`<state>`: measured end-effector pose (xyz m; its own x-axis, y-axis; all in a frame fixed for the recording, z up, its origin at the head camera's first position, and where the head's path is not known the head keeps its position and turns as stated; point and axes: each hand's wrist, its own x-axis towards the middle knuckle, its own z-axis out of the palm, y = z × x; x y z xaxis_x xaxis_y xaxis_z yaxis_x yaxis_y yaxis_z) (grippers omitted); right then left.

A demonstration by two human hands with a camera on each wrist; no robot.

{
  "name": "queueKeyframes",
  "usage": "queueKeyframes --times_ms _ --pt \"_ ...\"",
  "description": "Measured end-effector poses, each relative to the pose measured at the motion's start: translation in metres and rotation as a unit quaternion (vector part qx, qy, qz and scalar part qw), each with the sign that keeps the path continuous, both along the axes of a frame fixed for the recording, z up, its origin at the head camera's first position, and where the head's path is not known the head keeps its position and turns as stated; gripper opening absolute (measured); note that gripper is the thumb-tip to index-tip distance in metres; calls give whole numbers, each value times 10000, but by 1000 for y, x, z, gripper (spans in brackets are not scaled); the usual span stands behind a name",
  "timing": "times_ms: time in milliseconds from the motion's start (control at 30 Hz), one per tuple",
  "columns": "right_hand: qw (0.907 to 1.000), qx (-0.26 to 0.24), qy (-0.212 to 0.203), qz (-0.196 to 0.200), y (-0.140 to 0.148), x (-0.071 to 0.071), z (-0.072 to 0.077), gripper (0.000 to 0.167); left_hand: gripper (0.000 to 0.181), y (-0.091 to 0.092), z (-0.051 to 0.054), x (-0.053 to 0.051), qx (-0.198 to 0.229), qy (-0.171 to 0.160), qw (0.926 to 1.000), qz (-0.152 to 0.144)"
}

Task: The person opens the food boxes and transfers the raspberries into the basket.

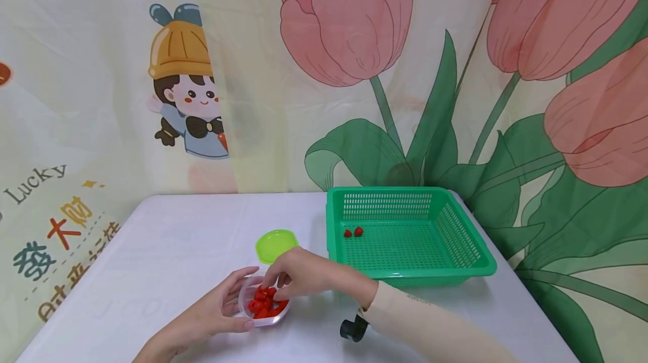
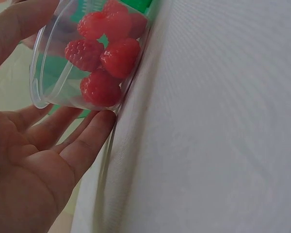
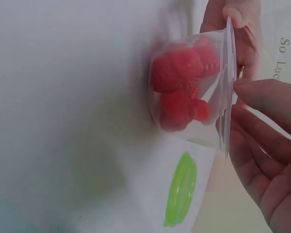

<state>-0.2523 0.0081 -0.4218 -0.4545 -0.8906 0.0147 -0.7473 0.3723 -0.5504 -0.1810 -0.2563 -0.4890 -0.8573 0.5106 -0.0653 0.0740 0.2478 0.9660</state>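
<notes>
A clear plastic tub [image 1: 270, 322] holds several red raspberries [image 2: 101, 87] and stands on the white tabletop. My left hand [image 1: 210, 309] holds the tub from the left, thumb at the front and fingers along the far side. Over the tub's mouth is my right hand [image 1: 298, 273], its fingertips dipping inside the rim. Thumb and fingers [image 3: 262, 167] of the right hand stand apart in the right wrist view, with no berry visible between them. A bright green lid [image 1: 275, 246] lies just behind the tub.
A green slotted basket [image 1: 405, 282] stands at the back right, with two red berries [image 1: 353, 232] at its left side. A black device [image 1: 353, 329] sits under the right sleeve. Behind the table [image 1: 202, 228] hangs a printed curtain [image 1: 258, 98].
</notes>
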Motion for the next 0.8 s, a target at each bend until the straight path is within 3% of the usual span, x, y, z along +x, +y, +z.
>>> queueKeyframes --times_ms 333,600,800 --pt "9991 227 266 249 -12 7 -5 27 96 -1 -1 -1 14 -24 10000 -20" --pt "9967 394 647 284 -17 5 -13 27 95 -1 -2 -1 99 11 9999 -79" --pt "9962 412 698 319 -22 5 -17 28 95 -2 -1 0 135 12 9999 -97"
